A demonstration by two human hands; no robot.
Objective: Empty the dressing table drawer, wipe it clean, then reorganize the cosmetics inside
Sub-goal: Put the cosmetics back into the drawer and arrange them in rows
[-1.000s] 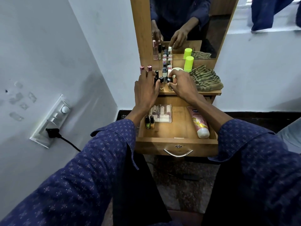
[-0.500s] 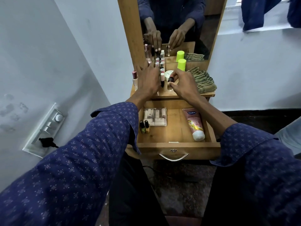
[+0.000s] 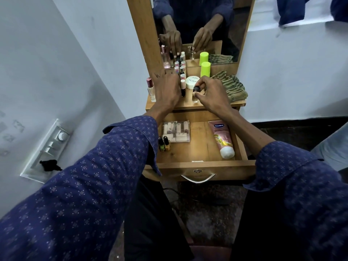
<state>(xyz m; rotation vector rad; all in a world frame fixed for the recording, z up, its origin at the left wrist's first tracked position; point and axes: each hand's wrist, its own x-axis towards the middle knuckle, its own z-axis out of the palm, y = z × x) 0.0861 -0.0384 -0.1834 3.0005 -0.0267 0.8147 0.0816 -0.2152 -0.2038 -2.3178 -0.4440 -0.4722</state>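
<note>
The wooden drawer [image 3: 199,164] stands pulled open below the dressing table top. Inside lie a clear box of pale sticks [image 3: 176,131], two small nail polish bottles [image 3: 164,144] at the left, and a pink Vaseline tube [image 3: 223,139] at the right. On the table top, my right hand [image 3: 211,95] pinches a small clear bottle with a black cap [image 3: 195,93]. My left hand [image 3: 167,89] reaches over a row of small nail polish bottles [image 3: 182,80], its fingers hidden among them. A perfume bottle [image 3: 151,90] stands at the far left.
A white round jar [image 3: 192,81], a lime green cap bottle [image 3: 205,69] and a folded striped cloth [image 3: 230,86] sit on the table top. The mirror [image 3: 199,25] rises behind. A wall switchboard [image 3: 47,149] with a black plug is at the left.
The view shifted so the table sits further right. My right hand now holds the black-capped bottle apart from the row. My left hand stays over the small bottles.
</note>
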